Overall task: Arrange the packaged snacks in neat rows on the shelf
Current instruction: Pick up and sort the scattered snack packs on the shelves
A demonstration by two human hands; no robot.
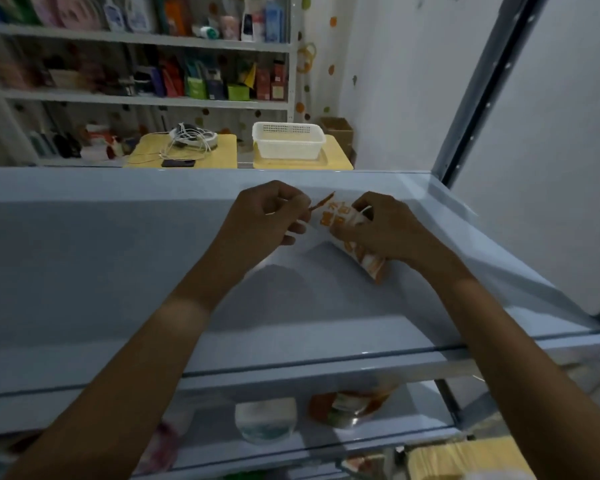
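Orange-and-white snack pack (347, 233) held over the far right of the shelf (118, 271).
Right hand (388, 230) wrapped round its body, left hand (264, 213) pinching its top edge. Best set down upright and square to the back rim, tight into the corner, starting a straight row.

A small shop: stocked goods shelves (146, 95), a pale metal rack (118, 271).

Two bare hands over a pale blue shelf (118, 271): right hand (385, 230) grips an orange-and-white snack packet (347, 223), left hand (267, 209) pinches its top edge (fingers curled).
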